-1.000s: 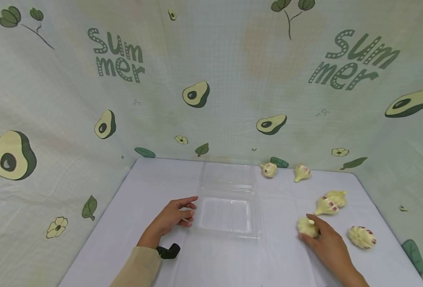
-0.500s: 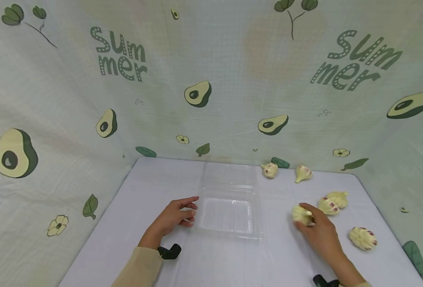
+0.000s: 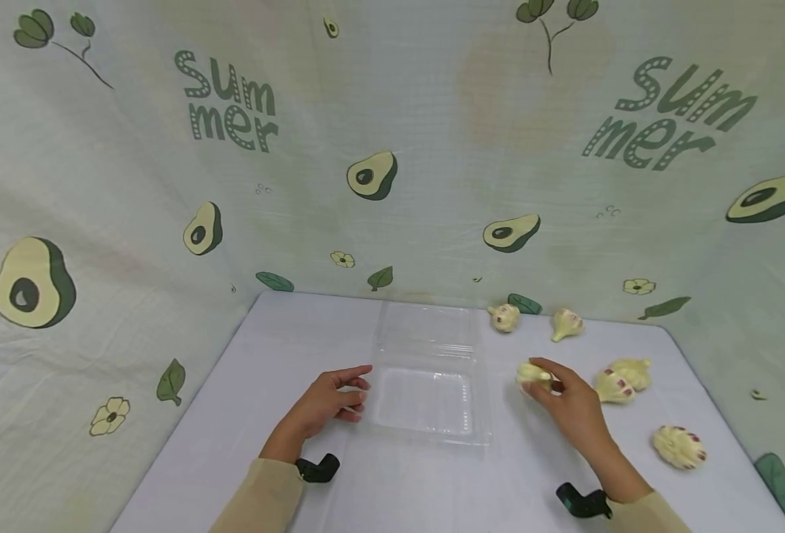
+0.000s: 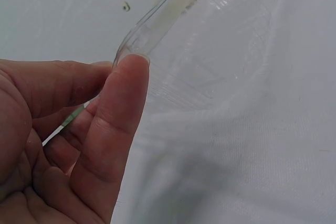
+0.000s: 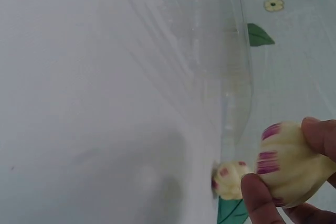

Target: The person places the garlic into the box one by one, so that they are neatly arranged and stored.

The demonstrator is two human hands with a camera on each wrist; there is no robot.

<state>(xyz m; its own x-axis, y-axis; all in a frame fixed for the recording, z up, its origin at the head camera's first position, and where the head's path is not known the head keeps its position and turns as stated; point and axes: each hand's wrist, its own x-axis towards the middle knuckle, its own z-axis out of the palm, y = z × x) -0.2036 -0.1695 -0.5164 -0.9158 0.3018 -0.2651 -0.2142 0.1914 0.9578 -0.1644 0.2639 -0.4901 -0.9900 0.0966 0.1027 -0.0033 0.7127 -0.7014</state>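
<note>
A clear plastic clamshell container (image 3: 422,400) lies with its lid folded back on the white tabletop. My left hand (image 3: 326,406) is at its left side; in the left wrist view the thumb and a finger pinch the container's rim (image 4: 131,40). Right of the container, my right hand (image 3: 572,407) holds a garlic bulb (image 3: 529,374) above the table between thumb and fingers. Purple streaks mark this bulb in the right wrist view, where the fingers (image 5: 260,198) wrap its sides.
Two garlic bulbs lie by the back wall, one (image 3: 504,317) near the lid and another (image 3: 567,324) farther right. A touching pair (image 3: 622,377) sits behind my right hand, and a single bulb (image 3: 679,447) lies at the right. Printed cloth walls (image 3: 432,148) enclose the table.
My right hand has lifted the garlic bulb and carried it left and away from me, toward the container. The left hand keeps its place at the container's left side.
</note>
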